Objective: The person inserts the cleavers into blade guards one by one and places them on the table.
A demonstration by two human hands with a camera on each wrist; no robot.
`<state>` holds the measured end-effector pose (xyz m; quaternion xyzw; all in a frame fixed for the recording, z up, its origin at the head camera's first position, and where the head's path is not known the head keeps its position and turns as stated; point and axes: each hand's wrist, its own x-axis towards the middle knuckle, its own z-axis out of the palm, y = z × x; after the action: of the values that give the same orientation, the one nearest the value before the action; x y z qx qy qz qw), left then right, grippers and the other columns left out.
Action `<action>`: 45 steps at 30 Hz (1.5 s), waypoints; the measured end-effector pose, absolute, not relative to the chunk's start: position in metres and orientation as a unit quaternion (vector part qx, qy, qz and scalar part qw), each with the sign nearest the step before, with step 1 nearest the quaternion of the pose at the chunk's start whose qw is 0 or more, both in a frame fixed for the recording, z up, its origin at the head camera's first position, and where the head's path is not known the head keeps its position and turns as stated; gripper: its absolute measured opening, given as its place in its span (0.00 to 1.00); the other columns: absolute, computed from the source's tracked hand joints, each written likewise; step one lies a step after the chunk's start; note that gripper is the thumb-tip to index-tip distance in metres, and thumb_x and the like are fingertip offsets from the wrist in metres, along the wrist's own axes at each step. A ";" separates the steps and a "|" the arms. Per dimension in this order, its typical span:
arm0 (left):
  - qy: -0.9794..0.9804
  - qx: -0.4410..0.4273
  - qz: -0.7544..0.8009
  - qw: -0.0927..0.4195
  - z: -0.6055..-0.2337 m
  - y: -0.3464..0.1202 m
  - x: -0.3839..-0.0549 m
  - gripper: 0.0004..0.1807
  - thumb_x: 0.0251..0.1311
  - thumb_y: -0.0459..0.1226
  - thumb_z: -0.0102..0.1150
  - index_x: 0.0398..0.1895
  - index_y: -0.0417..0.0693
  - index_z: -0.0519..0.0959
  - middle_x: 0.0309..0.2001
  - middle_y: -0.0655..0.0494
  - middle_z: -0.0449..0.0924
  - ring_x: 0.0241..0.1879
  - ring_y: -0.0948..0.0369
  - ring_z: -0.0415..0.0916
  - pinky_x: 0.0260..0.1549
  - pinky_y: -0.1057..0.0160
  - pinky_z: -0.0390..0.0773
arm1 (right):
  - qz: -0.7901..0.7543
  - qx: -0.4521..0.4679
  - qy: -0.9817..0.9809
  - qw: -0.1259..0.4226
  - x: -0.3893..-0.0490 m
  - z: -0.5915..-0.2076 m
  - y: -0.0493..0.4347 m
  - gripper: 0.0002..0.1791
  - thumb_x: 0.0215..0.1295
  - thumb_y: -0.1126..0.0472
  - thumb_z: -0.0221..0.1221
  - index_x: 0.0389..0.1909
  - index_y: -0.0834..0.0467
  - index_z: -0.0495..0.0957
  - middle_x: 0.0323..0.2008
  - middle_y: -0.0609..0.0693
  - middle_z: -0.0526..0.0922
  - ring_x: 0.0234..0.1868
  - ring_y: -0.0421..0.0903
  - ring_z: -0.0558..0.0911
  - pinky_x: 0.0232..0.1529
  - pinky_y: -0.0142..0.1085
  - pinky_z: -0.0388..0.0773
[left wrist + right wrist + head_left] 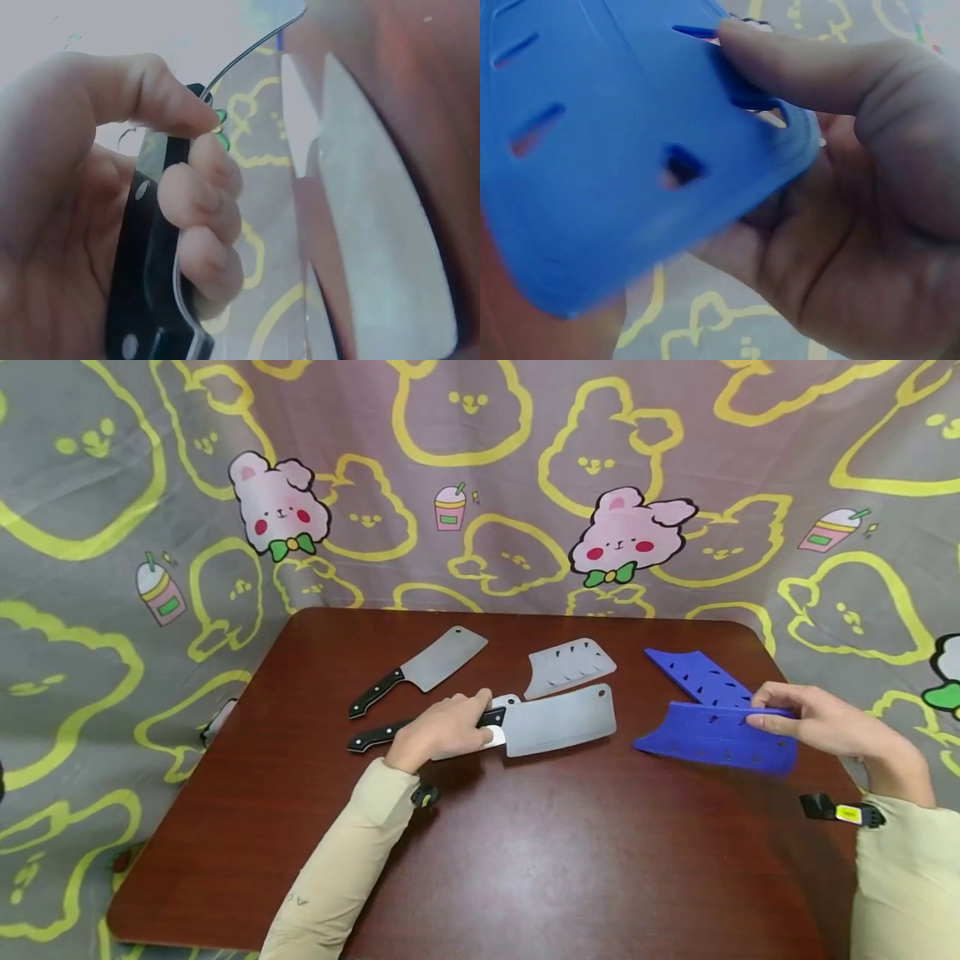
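Observation:
My left hand [447, 727] grips the black riveted handle [142, 255] of a cleaver, whose broad grey blade [558, 725] points right with a small hole near its far corner. Under that hand lies a second cleaver; its black handle [375, 737] sticks out to the left and its blade is mostly hidden. A third cleaver [444, 660] lies behind, handle toward the near left. On the right, my right hand [821, 720] pinches the edge of a blue slotted blade cover [592, 187], thumb on one face. The cover is tilted over the table.
Behind the held blade lies a pale grey slotted blade cover [572, 665]. Another blue blade cover [693, 672] lies partly behind the one in my right hand. The brown table [540, 860] has rounded corners, and a patterned curtain [510, 485] hangs around its back and sides.

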<state>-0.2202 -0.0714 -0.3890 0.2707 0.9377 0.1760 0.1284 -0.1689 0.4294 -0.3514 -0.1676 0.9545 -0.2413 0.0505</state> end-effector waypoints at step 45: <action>0.893 0.251 0.372 0.025 -0.342 -0.116 -0.237 0.23 0.70 0.61 0.44 0.29 0.57 0.74 0.19 0.52 0.74 0.17 0.58 0.70 0.28 0.59 0.72 | -0.716 -0.198 0.655 -0.139 -0.217 -0.336 0.347 0.09 0.69 0.73 0.53 0.44 0.72 0.80 0.35 0.49 0.86 0.26 0.38 0.85 0.25 0.26 0.79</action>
<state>-0.2368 -0.1160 -0.3419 0.2508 0.8933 0.3721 0.0247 -0.2166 0.3474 -0.3356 -0.1982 0.6548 -0.7159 -0.1394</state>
